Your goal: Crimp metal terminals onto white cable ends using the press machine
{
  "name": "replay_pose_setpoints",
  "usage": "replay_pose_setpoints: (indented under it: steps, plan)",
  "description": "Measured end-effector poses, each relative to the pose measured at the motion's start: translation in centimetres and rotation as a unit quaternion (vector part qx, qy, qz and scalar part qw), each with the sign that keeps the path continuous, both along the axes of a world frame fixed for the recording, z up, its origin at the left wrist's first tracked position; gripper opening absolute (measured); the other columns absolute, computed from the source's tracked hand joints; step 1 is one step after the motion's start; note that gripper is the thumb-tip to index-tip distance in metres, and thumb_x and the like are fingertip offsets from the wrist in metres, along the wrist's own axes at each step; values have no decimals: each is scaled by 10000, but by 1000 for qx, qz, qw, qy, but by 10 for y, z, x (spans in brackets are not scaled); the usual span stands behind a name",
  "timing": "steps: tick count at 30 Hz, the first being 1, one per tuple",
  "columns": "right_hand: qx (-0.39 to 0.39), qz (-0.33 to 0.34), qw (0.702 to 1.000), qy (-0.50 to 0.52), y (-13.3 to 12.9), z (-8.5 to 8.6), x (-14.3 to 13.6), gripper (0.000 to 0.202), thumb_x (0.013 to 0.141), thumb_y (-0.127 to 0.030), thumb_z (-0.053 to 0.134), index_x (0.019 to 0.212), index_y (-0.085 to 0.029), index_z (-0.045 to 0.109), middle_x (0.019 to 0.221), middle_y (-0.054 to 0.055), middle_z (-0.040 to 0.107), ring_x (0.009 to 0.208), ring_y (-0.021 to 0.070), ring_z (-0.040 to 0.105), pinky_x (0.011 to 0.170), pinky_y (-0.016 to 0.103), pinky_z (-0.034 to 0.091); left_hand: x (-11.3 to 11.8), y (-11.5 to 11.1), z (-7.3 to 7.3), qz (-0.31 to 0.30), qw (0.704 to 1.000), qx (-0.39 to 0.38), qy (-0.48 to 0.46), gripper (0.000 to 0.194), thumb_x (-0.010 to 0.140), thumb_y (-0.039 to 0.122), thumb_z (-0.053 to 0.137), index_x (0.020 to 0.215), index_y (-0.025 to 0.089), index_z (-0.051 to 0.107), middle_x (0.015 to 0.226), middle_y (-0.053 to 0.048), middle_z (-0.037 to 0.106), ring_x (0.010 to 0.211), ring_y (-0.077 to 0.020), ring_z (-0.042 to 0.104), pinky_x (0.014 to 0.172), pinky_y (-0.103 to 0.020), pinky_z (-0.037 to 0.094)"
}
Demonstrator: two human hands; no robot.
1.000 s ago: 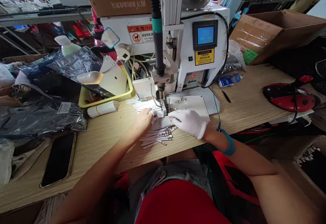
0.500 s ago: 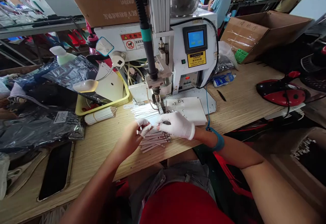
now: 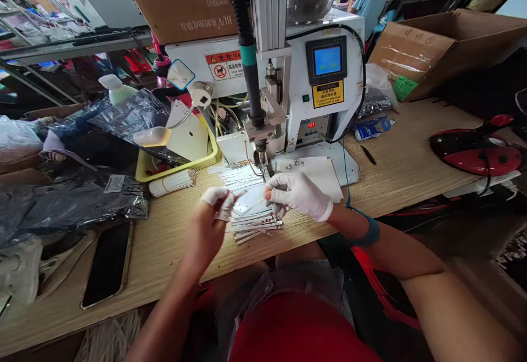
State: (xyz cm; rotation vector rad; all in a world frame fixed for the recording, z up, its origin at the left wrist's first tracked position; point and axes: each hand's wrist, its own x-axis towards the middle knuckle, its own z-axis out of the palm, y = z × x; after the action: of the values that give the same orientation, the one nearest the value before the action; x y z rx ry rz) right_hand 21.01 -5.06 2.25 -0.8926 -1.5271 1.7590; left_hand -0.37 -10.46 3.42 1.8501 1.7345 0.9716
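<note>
My left hand point(image 3: 209, 208), with white coverings on some fingers, is closed in a pinch in front of the soldering machine. My right hand point(image 3: 302, 196), in a white glove, pinches just right of it. Between the fingertips of both hands runs a thin white strip point(image 3: 254, 204), partly blurred. Below lies a pile of white strips point(image 3: 257, 223) with small dark and red marks at their right ends. More white strips point(image 3: 239, 178) lie side by side behind my hands, under the machine's soldering iron point(image 3: 253, 87). The iron's tip is close above the work spot.
The machine point(image 3: 263, 54) stands behind with its lit screen point(image 3: 327, 61). At left are a yellow basket point(image 3: 179, 171), a bundle of strips point(image 3: 173, 183) and a phone point(image 3: 107, 266). To the right are a white block point(image 3: 325, 178), a blue packet point(image 3: 373, 128) and a cardboard box point(image 3: 415, 54).
My hands have moved apart, the left to the left and the right to the right, with the thin strip showing between them. The whole view has shifted slightly.
</note>
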Motion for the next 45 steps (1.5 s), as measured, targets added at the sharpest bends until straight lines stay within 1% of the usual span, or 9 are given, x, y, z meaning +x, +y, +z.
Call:
replay_pose_setpoints:
  steps: [6, 11, 15, 19, 22, 25, 28, 38, 45]
  plan:
    - [60, 2, 998, -37, -11, 7, -1, 168, 819, -313, 655, 811, -145, 645, 596, -2, 632, 485, 104, 599, 446, 205, 485, 18, -11, -10, -46, 998, -4, 32, 173, 919, 329, 480, 816, 196, 521, 761, -10, 594, 686, -127, 538, 654, -250, 419]
    - [30, -27, 998, -41, -16, 4, 7, 142, 830, -287, 636, 817, -149, 606, 570, -6, 626, 454, 108, 589, 416, 207, 483, 4, -23, -4, 24, 996, 68, -45, 71, 926, 253, 463, 878, 214, 498, 828, -16, 595, 793, -142, 591, 765, -279, 468]
    - [-11, 1, 999, 31, -14, -2, -4, 197, 828, -338, 648, 856, -149, 596, 640, 8, 653, 519, 127, 633, 485, 246, 534, 17, -21, 0, -164, 982, 69, 57, 82, 919, 212, 470, 956, 214, 543, 1182, -90, 563, 1032, -170, 581, 873, -289, 461]
    - [74, 25, 991, -113, 1, -3, 26, 335, 853, -326, 614, 1141, -156, 606, 772, 40, 685, 635, 170, 668, 581, 306, 551, 8, 11, -14, -217, 958, 43, 185, 140, 948, 250, 418, 964, 208, 551, 938, -53, 610, 793, -148, 594, 719, -252, 454]
    - [271, -82, 885, -369, 5, -4, 79, 407, 789, -328, 689, 1168, -186, 642, 1030, 100, 681, 867, 233, 657, 791, 391, 523, -15, 44, -29, -241, 929, 34, 278, 166, 934, 229, 411, 978, 189, 566, 933, -72, 604, 826, -188, 576, 729, -292, 460]
    - [361, -29, 770, -526, -2, -15, 120, 592, 707, -367, 760, 1256, -195, 623, 1225, 153, 601, 1085, 328, 571, 892, 455, 475, -27, 66, -40, -266, 906, 66, 322, 243, 865, 102, 407, 1027, 160, 580, 1097, -124, 595, 999, -245, 545, 851, -372, 462]
    - [407, -17, 722, -559, -8, -30, 133, 532, 800, -344, 692, 1304, -205, 598, 1345, 153, 535, 1220, 319, 482, 980, 447, 423, -26, 72, -42, -266, 895, 109, 342, 312, 775, 33, 433, 1013, 148, 600, 1277, -150, 525, 1165, -306, 460, 948, -458, 419]
    - [449, 36, 746, -490, 46, -33, 129, 376, 872, -338, 625, 1230, -224, 652, 1334, 108, 567, 1180, 273, 534, 969, 420, 435, -23, 67, -38, -244, 947, 29, 209, 295, 785, 77, 431, 1011, 174, 593, 1085, -87, 631, 992, -203, 580, 852, -305, 466]
    - [391, -55, 803, -446, 75, -35, 62, 172, 873, -266, 587, 954, -204, 727, 944, 44, 698, 862, 199, 624, 716, 310, 443, -7, 82, -27, -189, 965, -172, 55, 250, 842, 373, 513, 819, 154, 631, 765, -24, 650, 709, -162, 565, 645, -242, 417]
